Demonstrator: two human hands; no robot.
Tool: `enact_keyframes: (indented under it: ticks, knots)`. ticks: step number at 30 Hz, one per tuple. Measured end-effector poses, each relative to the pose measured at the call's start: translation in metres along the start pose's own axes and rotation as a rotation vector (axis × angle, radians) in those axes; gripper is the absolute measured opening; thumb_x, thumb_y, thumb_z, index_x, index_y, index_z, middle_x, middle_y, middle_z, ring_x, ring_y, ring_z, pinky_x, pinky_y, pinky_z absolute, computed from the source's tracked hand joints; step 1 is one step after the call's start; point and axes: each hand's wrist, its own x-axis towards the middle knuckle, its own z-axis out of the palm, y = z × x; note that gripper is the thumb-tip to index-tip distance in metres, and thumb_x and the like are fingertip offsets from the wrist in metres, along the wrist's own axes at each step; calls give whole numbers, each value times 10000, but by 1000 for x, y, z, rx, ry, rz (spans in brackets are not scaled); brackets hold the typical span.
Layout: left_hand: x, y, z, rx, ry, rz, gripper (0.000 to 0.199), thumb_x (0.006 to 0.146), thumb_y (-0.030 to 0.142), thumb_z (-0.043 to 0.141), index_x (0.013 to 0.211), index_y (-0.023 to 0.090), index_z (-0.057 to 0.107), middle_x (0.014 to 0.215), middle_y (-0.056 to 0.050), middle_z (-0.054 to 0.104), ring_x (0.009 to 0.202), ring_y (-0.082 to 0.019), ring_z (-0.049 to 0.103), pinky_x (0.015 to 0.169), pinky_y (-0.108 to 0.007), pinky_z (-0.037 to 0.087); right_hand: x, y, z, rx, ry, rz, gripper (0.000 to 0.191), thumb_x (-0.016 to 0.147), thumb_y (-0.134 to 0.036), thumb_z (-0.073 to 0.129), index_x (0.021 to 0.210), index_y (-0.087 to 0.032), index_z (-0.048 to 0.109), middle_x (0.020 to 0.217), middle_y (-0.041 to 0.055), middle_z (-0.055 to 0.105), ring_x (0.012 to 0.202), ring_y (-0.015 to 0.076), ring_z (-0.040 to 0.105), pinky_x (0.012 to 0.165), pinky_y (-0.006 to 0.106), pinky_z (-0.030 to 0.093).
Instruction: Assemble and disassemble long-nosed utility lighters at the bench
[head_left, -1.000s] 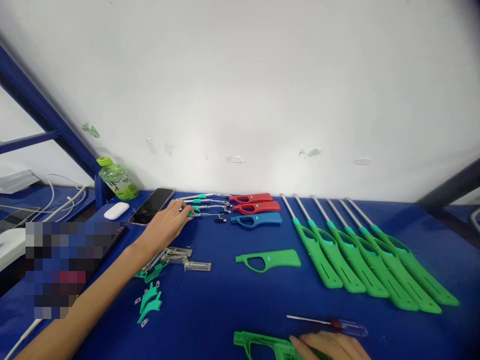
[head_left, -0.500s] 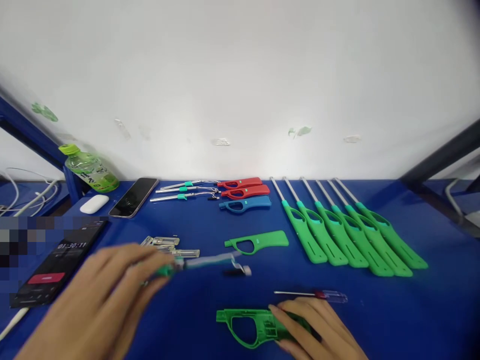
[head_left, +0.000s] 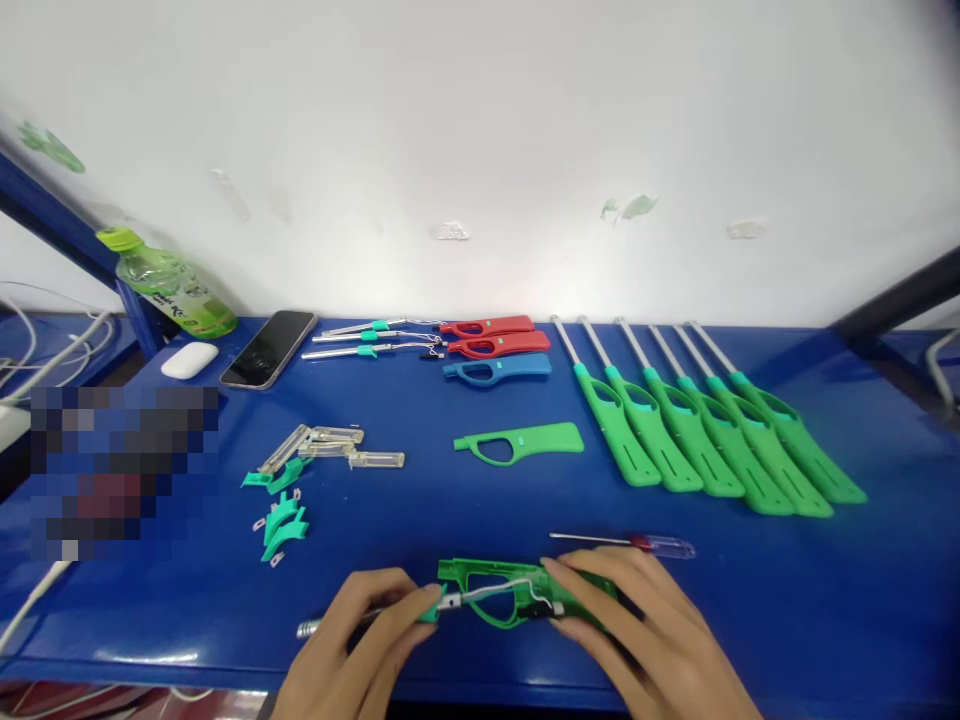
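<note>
My left hand (head_left: 367,640) is closed around a metal lighter tube (head_left: 309,628), gripping it at its teal collar. From the tube's right end, wires run to a small black igniter piece (head_left: 536,609), which lies over the green lighter handle half (head_left: 457,570). That half rests on the table with its hollow inside facing up. My right hand (head_left: 637,620) grips its wide end, partly hiding it. Just beyond the right fingers lies a screwdriver (head_left: 664,546). Another green handle half (head_left: 547,438), outer side up, lies farther back.
Clear fuel tanks (head_left: 375,460) and teal triggers (head_left: 285,535) lie at left. Red handle halves (head_left: 499,345), a blue one (head_left: 510,371) and wired tubes (head_left: 345,353) are at the back. Several green lighters (head_left: 630,440) lie right. Phones and a bottle (head_left: 176,290) stand left.
My left hand has moved right and toward me, bringing the lighter tube to the green handle half and uncovering the teal triggers. My right hand still holds the handle half. The view has shifted.
</note>
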Motion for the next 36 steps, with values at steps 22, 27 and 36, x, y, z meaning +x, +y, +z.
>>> enact_keyframes:
  ticks: [22, 27, 36]
  knots:
    - [9, -7, -6, 50, -109, 90, 704, 998, -70, 396, 1582, 299, 531, 1370, -100, 565, 1276, -137, 608, 1046, -202, 558, -2, 2, 0, 28, 19, 9, 280, 1156, -382, 531, 1341, -302, 724, 1185, -12, 785, 1094, 132, 752, 1036, 249, 535]
    - [12, -8, -8, 61, -109, 108, 736, 969, -84, 389, 1575, 306, 542, 1351, -73, 554, 1235, -111, 598, 1029, -154, 529, 0, 1, -1, 39, 16, 19, 273, 1153, -379, 535, 1333, -302, 725, 1174, -14, 790, 1076, 139, 754, 1004, 254, 553]
    - [14, 0, -8, 40, -88, -7, 806, 970, -93, 305, 1564, 389, 556, 1303, -63, 611, 1204, -135, 607, 985, -205, 555, -5, 2, 1, 39, -18, 27, 290, 1141, -348, 554, 1396, -307, 685, 1206, 0, 773, 1100, 169, 731, 992, 292, 558]
